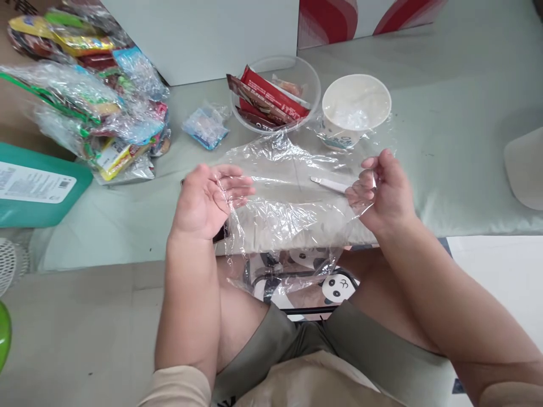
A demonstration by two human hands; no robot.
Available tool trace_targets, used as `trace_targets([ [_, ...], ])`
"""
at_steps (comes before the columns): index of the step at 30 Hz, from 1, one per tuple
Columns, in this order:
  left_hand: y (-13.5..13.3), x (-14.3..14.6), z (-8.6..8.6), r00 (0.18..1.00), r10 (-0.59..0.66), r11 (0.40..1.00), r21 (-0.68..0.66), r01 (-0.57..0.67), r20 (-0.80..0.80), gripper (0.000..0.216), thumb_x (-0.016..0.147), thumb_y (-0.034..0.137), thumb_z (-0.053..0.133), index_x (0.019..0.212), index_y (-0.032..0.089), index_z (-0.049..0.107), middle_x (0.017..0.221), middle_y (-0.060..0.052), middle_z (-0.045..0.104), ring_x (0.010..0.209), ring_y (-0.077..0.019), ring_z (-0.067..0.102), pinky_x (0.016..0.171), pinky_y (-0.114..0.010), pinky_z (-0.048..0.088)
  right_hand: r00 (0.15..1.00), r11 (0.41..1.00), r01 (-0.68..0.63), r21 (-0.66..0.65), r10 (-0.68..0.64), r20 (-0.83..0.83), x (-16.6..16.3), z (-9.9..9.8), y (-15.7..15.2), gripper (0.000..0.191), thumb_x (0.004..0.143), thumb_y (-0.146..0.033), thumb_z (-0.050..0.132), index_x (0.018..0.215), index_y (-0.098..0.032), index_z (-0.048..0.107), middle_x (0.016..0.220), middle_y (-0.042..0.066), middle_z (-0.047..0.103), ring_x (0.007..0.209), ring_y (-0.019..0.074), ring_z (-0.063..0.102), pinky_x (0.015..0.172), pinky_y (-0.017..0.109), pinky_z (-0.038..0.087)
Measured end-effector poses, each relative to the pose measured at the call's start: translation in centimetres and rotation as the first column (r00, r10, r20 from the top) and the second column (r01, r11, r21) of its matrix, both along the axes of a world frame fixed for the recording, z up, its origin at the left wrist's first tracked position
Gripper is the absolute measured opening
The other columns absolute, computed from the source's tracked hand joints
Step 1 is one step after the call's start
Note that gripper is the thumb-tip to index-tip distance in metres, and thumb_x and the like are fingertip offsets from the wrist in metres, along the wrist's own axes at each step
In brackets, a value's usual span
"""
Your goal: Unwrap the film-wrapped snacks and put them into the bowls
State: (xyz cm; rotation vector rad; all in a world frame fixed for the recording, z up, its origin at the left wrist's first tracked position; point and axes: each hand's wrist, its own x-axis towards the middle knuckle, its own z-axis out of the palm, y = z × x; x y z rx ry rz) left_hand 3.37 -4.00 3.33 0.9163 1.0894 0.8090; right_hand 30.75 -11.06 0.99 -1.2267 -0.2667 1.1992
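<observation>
Film (288, 198): one sheet of clear plastic wrap, thin, glossy, heavily creased, with white glare along the folds. It is stretched between both hands over the near edge of the table (449, 141); its lower part hangs off the edge toward the lap, where a panda-print cloth (337, 287) shows through it.

Left hand (207, 198): palm turned up, fingers loosely curled, the film's left edge lying across the fingers; whether it is pinched cannot be told.

Right hand (384, 189): fingers bunched together on the film's right edge, which puckers at the fingertips.

Knife (331, 184): small, pale, flat, lying on the table under the film, near the right hand.

Cup (355, 107): round white paper cup, printed band low on its wall, lettering too small to read; crumpled clear film inside. It stands just beyond the sheet's far edge.

Bowl (305, 73): clear plastic, round, left of the cup and just beside it. Holds red and brown snack wrappers (267, 96) with white print, unreadable, and a pale wrapped item behind.

Packet (207, 125): small, blue and clear, crinkled, left of the bowl.

Pile (89, 107): many sweets and snacks in clear wrap, with yellow, green, red and blue packaging, at the far left of the table.

Box (38, 192): teal, with a white label bearing fine print and a square code; not legible.

Table surface: smooth pale grey-green, matte.
</observation>
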Motion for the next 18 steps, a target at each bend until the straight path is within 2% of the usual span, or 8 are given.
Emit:
trace_targets([
  [3, -0.8, -0.2, 0.8, 0.986, -0.150, 0.989, -0.008, 0.150, -0.076, 0.054, 0.059, 0.038, 0.095, 0.104, 0.017, 0.073, 0.076, -0.004, 0.079, 0.070, -0.0200, 0.076, 0.065, -0.029, 0.061, 0.995, 0.995, 0.096, -0.033, -0.097, -0.034, 0.4, 0.5, 0.1, 0.054, 0.089, -0.070, 0.067, 0.071, -0.021, 0.053, 0.045, -0.010, 0.038, 0.036, 0.0044, 0.033, 0.039, 0.019, 0.032],
  [5, -1.1, -0.5, 0.9, 0.978, -0.168, 0.984, 0.035, 0.173, -0.120, 0.057, 0.062, 0.031, 0.096, 0.111, 0.015, 0.072, 0.069, -0.002, 0.077, 0.065, -0.0175, 0.075, 0.064, -0.026, 0.060, 0.984, 0.984, 0.168, -0.063, -0.171, -0.047, 0.6, 0.8, 0.2, 0.053, 0.090, -0.068, 0.067, 0.072, -0.019, 0.056, 0.047, -0.008, 0.044, 0.038, 0.0040, 0.037, 0.039, 0.018, 0.035],
  [7, -1.1, -0.8, 0.5, 0.993, -0.070, 0.986, 0.143, 0.084, -0.098, 0.056, 0.066, 0.031, 0.095, 0.114, 0.016, 0.070, 0.066, 0.000, 0.076, 0.061, -0.0148, 0.073, 0.063, -0.024, 0.061, 0.978, 0.976, 0.207, -0.067, -0.209, -0.024, 0.7, 1.0, 0.3, 0.051, 0.091, -0.064, 0.068, 0.073, -0.018, 0.058, 0.048, -0.007, 0.048, 0.038, 0.0039, 0.040, 0.039, 0.017, 0.037],
  [9, -1.0, -1.2, 0.0, 0.999, 0.042, 0.952, 0.305, -0.032, -0.026, 0.064, 0.066, 0.031, 0.096, 0.122, 0.021, 0.067, 0.069, 0.002, 0.077, 0.064, -0.0139, 0.074, 0.063, -0.023, 0.062, 0.975, 0.975, 0.221, -0.035, -0.220, 0.026, 0.7, 0.9, 0.3, 0.049, 0.090, -0.062, 0.071, 0.072, -0.017, 0.060, 0.048, -0.006, 0.049, 0.038, 0.0043, 0.042, 0.039, 0.017, 0.037],
  [12, -0.9, -1.4, 0.0, 0.997, 0.066, 0.819, 0.570, -0.069, 0.026, 0.077, 0.064, 0.025, 0.098, 0.132, 0.032, 0.063, 0.071, 0.005, 0.077, 0.069, -0.0141, 0.077, 0.065, -0.022, 0.065, 0.976, 0.978, 0.173, 0.117, -0.186, 0.111, 0.7, 0.7, -0.2, 0.046, 0.079, -0.059, 0.082, 0.073, -0.017, 0.065, 0.053, -0.005, 0.055, 0.040, 0.0059, 0.050, 0.039, 0.019, 0.039],
  [14, -1.1, -1.4, 0.4, 0.994, 0.109, 0.697, 0.713, -0.076, -0.001, 0.063, 0.064, 0.017, 0.097, 0.121, 0.028, 0.073, 0.073, 0.003, 0.078, 0.067, -0.0132, 0.076, 0.061, -0.020, 0.064, 0.976, 0.966, 0.089, 0.242, -0.133, 0.174, 0.8, 0.6, -0.8, 0.040, 0.068, -0.052, 0.090, 0.080, -0.019, 0.072, 0.060, -0.003, 0.064, 0.044, 0.0083, 0.057, 0.044, 0.022, 0.045],
  [16, -1.2, -1.4, 1.0, 0.977, 0.211, 0.581, 0.807, -0.105, -0.025, 0.042, 0.065, 0.008, 0.092, 0.104, 0.021, 0.081, 0.076, 0.001, 0.079, 0.065, -0.0114, 0.075, 0.058, -0.017, 0.062, 0.964, 0.943, 0.000, 0.333, -0.088, 0.249, 1.0, 0.7, -1.5, 0.037, 0.064, -0.039, 0.092, 0.093, -0.023, 0.077, 0.066, -0.003, 0.069, 0.049, 0.0107, 0.061, 0.052, 0.026, 0.053],
  [18, -1.1, -1.5, 1.3, 0.951, 0.307, 0.482, 0.865, -0.140, -0.017, 0.034, 0.066, 0.004, 0.088, 0.097, 0.018, 0.083, 0.075, 0.001, 0.079, 0.064, -0.0097, 0.074, 0.060, -0.017, 0.062, 0.944, 0.917, -0.075, 0.393, -0.061, 0.323, 1.1, 1.0, -2.3, 0.050, 0.064, -0.028, 0.091, 0.111, -0.033, 0.075, 0.071, -0.005, 0.071, 0.060, 0.0143, 0.067, 0.063, 0.032, 0.060],
])
